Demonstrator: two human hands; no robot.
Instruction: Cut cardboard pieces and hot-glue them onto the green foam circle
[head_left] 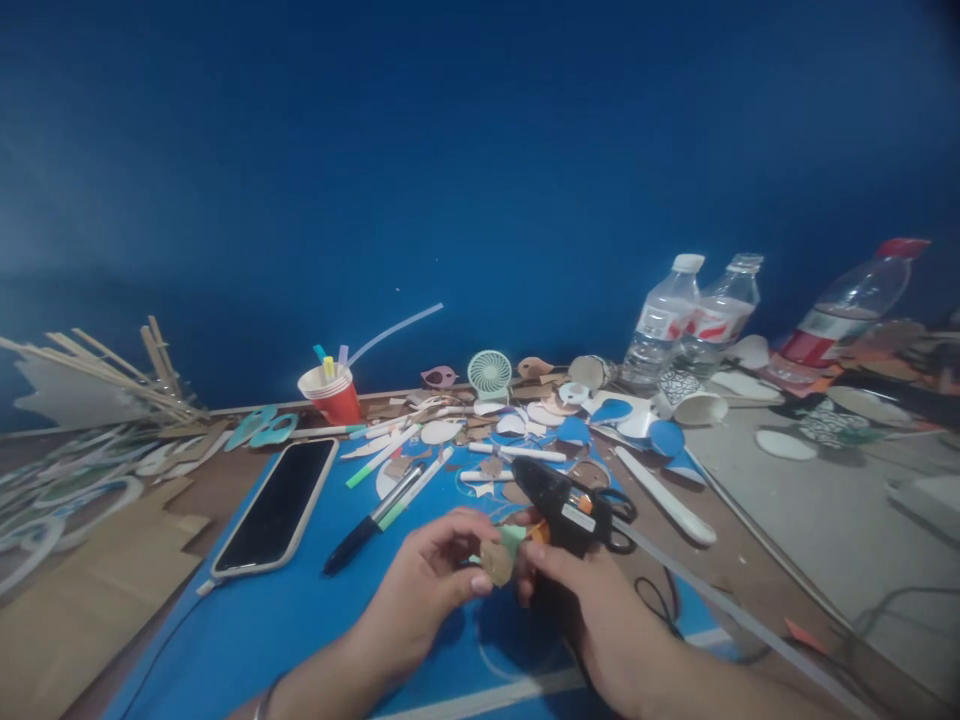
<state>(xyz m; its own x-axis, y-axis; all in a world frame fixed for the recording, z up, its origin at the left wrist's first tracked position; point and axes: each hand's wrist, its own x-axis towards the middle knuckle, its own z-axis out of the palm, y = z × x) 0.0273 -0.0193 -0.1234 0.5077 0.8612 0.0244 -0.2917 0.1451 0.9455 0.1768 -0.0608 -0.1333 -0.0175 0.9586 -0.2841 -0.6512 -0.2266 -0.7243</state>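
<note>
My left hand [431, 570] is closed, its thumb and fingers pinching a small brown round piece [496, 565] of what looks like cardboard. A light green scrap [513, 540] shows right behind that piece; whether the two are joined I cannot tell. Wrapped round the grip of a black hot glue gun [577, 512] is my right hand [600, 590], close beside the left. The gun's nozzle points away and to the left, over white paper scraps, and a long translucent glue stick [742, 615] runs from its back toward the lower right. Black-handled scissors [619, 520] lie partly hidden behind the gun.
On the blue mat lie a phone [277, 505], a black marker [352, 545] and paper cutouts. Behind stand a red paper cup [334, 393] with straws, a small green fan [490, 375] and plastic bottles [660, 320]. Cardboard [112, 600] and sticks [112, 375] lie left.
</note>
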